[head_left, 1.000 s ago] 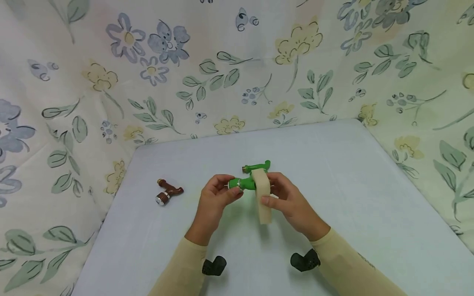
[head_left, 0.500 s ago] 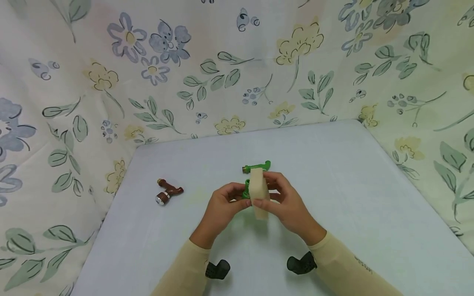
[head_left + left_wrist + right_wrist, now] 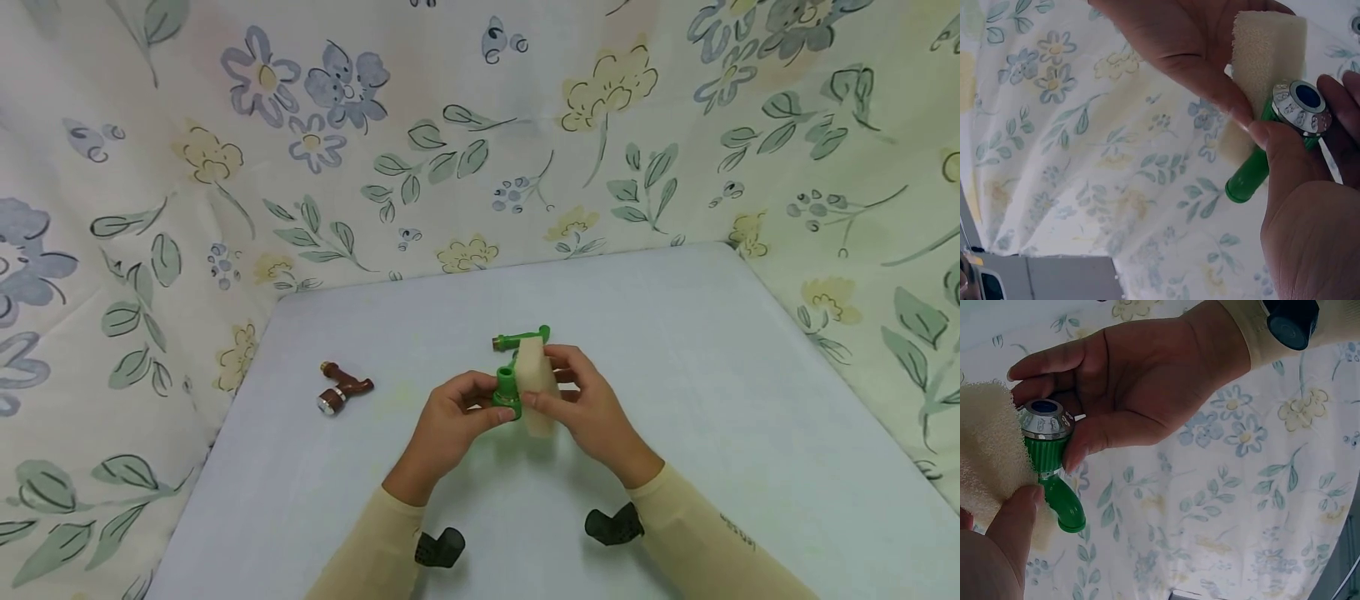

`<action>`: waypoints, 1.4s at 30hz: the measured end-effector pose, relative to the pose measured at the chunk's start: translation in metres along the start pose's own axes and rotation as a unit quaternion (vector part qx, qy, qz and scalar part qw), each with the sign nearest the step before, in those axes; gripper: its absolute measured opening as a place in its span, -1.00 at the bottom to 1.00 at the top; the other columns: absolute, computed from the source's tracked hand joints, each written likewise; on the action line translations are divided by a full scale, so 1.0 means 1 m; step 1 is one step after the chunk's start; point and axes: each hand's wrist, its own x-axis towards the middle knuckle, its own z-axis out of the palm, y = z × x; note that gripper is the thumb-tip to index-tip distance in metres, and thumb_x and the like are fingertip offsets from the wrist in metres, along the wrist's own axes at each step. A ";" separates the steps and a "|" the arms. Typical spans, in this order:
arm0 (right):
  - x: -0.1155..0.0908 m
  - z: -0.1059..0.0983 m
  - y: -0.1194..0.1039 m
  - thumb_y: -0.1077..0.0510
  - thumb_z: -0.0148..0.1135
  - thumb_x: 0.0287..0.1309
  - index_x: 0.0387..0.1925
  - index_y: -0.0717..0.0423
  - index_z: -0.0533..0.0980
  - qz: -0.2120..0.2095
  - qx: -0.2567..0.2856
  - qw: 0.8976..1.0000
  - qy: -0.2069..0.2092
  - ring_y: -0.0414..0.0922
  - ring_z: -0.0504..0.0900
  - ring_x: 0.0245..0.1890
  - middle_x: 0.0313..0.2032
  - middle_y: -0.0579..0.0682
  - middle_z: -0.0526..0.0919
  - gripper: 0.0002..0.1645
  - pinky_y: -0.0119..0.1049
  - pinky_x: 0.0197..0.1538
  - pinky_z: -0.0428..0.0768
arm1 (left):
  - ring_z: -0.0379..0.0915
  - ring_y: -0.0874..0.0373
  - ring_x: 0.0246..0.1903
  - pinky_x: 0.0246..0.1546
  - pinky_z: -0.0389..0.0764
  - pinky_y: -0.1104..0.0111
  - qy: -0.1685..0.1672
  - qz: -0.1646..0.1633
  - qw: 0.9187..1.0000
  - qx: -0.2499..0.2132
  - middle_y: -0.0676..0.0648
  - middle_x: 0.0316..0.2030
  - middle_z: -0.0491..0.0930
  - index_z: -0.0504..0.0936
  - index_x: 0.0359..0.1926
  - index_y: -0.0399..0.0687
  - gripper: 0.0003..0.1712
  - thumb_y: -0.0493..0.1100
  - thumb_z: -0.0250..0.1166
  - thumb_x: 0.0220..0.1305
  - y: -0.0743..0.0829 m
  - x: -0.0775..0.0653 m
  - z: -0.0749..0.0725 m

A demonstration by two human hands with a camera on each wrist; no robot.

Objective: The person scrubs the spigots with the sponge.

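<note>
My left hand (image 3: 447, 425) grips a green tap (image 3: 507, 385) with finger and thumb, over the table in the head view. The left wrist view shows its silver cap (image 3: 1302, 100) with a dark blue centre, and a green pipe end pointing down-left. My right hand (image 3: 597, 421) holds a cream sponge (image 3: 534, 367) between thumb and fingers. In the right wrist view the sponge (image 3: 991, 444) lies against the tap's side, and the curved green spout (image 3: 1065, 503) shows below it. Part of the tap is hidden behind the sponge and fingers.
A second green tap (image 3: 517, 340) lies on the white table (image 3: 675, 350) just beyond my hands, partly covered by the sponge. To the left lies a brown tap (image 3: 342, 388) with a silver end. A floral curtain (image 3: 420, 167) surrounds the table's back and sides.
The tap in my left hand has turned from lying sideways to having an open end face upward. The sponge has turned and shifted with my right hand, staying against the tap.
</note>
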 end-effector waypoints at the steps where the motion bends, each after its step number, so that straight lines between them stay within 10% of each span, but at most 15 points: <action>1: 0.001 0.000 0.001 0.10 0.38 0.14 0.24 -0.05 0.31 0.000 -0.001 1.000 0.000 0.04 0.42 0.04 0.06 -0.02 0.44 -0.34 0.02 0.00 0.47 | 0.54 -0.04 -0.13 -0.14 0.61 0.18 -0.002 0.001 1.000 -0.001 -0.12 -0.16 0.61 0.63 -0.12 -0.05 -0.69 -0.18 0.46 0.09 0.000 0.000 0.000; 22: 0.001 -0.001 0.004 0.04 0.34 0.18 0.23 -0.06 0.31 0.031 -0.012 0.999 0.030 0.00 0.41 0.02 0.02 0.01 0.45 -0.38 0.01 0.00 0.45 | 0.52 -0.07 -0.10 -0.13 0.61 0.19 -0.013 0.006 1.000 -0.007 -0.19 -0.15 0.60 0.58 -0.12 -0.26 -0.72 -0.38 0.39 0.13 0.030 -0.002 0.008; 42: -0.002 0.004 0.005 0.16 0.34 0.18 0.22 -0.12 0.32 -0.045 0.061 0.995 -0.064 0.01 0.44 0.03 0.11 -0.07 0.41 -0.39 0.04 -0.06 0.53 | 0.53 0.02 -0.10 -0.13 0.59 0.24 0.043 -0.038 0.997 0.054 -0.10 -0.16 0.59 0.59 -0.15 -0.13 -0.73 -0.30 0.43 0.11 0.027 0.002 0.008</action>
